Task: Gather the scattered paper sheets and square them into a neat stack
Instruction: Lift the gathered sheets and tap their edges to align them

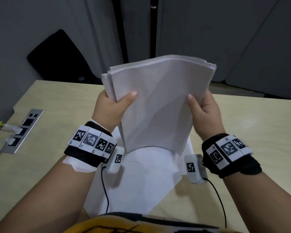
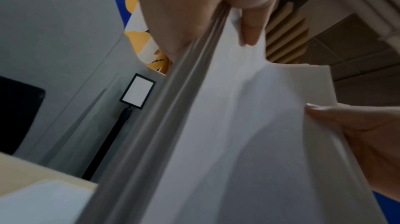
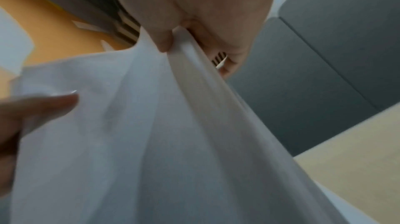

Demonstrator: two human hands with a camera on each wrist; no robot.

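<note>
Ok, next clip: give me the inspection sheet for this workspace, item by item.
Surface: light wood desk.
Job's things: paper bundle held upright, bowed, top edges uneven; loose sheets lying flat on the desk beneath it.
Clutter: nothing seen.
Grippers: left hand grips the bundle's left edge; right hand grips its right edge.
Cables: black leads from the wrist cameras; plugs in the desk socket panel.
Surroundings: grey partition panels, black chair back, sign on a black stand.
</note>
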